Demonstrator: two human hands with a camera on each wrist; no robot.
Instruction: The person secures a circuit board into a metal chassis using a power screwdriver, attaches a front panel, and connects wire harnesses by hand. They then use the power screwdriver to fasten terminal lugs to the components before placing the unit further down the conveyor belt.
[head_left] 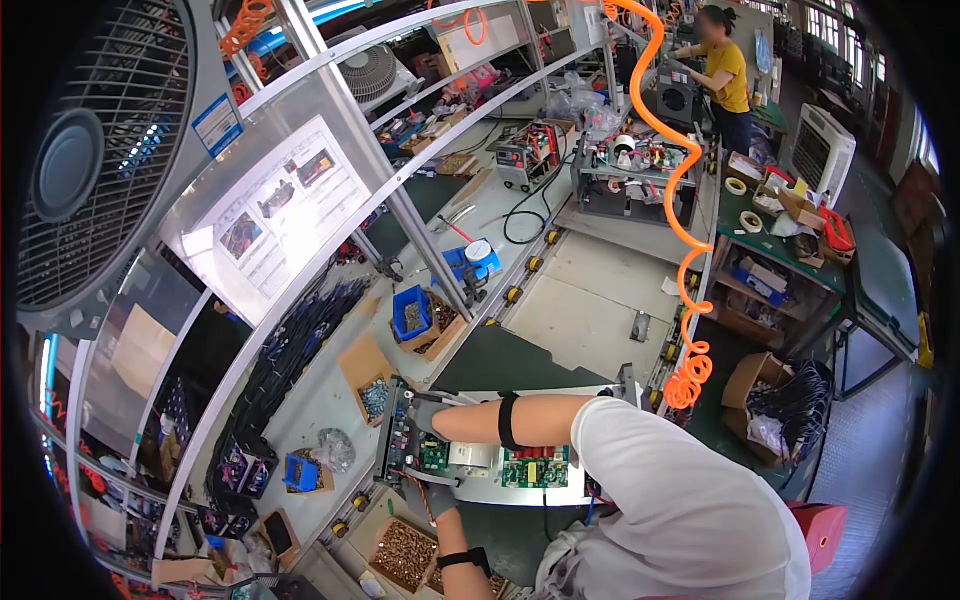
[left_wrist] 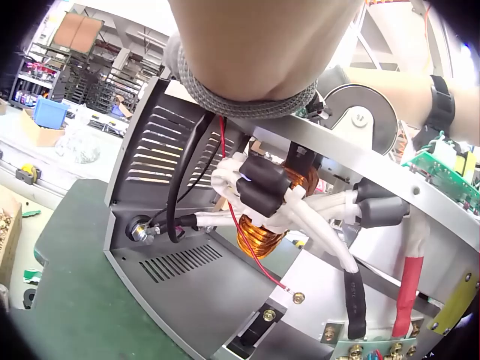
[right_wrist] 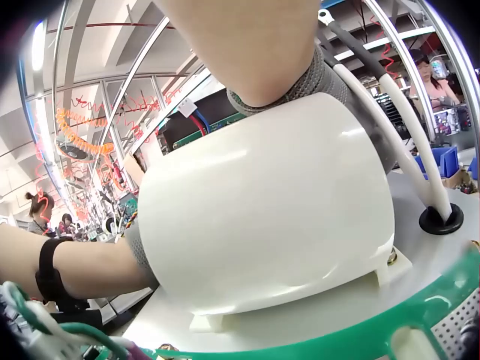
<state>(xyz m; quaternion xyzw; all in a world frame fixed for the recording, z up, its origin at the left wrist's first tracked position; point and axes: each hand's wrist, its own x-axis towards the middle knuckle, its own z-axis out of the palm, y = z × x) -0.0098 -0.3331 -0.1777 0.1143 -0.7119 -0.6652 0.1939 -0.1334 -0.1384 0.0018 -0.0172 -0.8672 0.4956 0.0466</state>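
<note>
Left hand (head_left: 432,498): near end panel (head_left: 394,440), grip undetermined.
Right hand (head_left: 426,413): arm (head_left: 470,424) outstretched, grip undetermined.
Left-wrist view only: copper-wound coil (left_wrist: 260,243).

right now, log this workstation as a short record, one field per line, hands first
left hand: grey glove, at the unit's end panel; fingers unclear
right hand: grey glove, same end; fingers unclear
unit: open, showing a white cylinder, copper coil and green circuit board
cabling: white cables, one sleeved red, one black
nearby hardware: brass-coloured pieces in a box
posted: sheet with pictures; text too small to read
background: person in yellow top
</note>
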